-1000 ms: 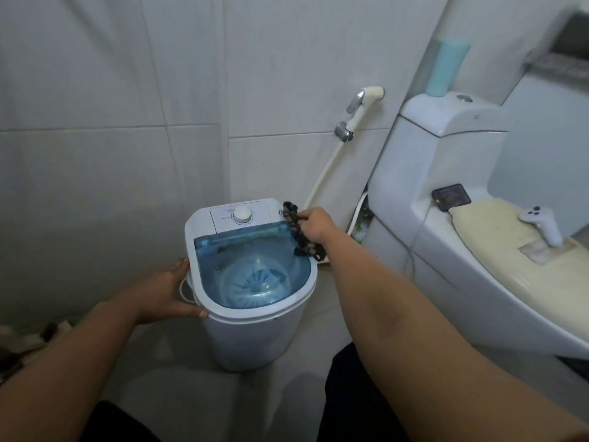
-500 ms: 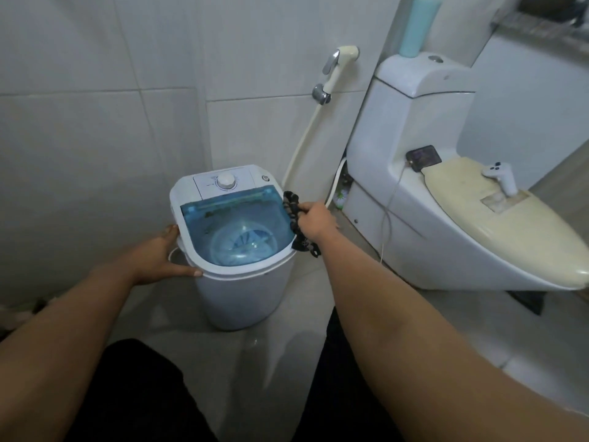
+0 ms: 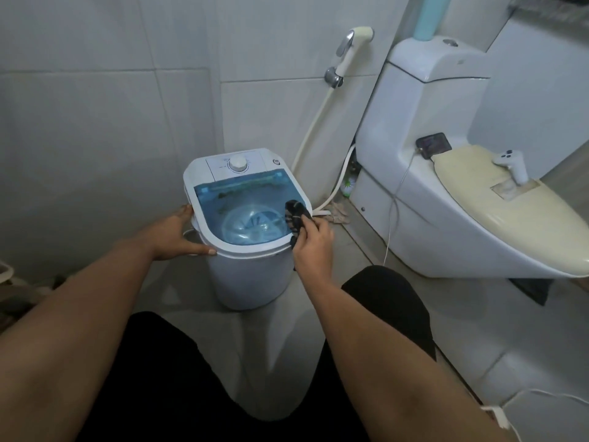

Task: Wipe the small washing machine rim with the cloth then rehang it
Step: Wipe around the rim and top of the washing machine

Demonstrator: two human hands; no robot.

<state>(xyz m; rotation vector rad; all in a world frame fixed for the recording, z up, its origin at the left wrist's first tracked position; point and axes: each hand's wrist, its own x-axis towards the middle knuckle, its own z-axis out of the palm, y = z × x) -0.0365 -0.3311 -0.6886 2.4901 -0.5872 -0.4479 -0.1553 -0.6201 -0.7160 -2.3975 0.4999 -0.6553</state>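
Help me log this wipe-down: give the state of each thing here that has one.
Washer lid: shut, see-through.
Cloth: bunched, pressed on the washer's right rim.
Right hand: gripping the cloth.
Left hand: open, bracing the washer's left side.
Toilet lid: down.
Sprayer: hung on the wall.
Phone: plugged into a cable.

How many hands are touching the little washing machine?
2. The left hand holds the washing machine at its left rim; the right hand presses a dark cloth on the right rim.
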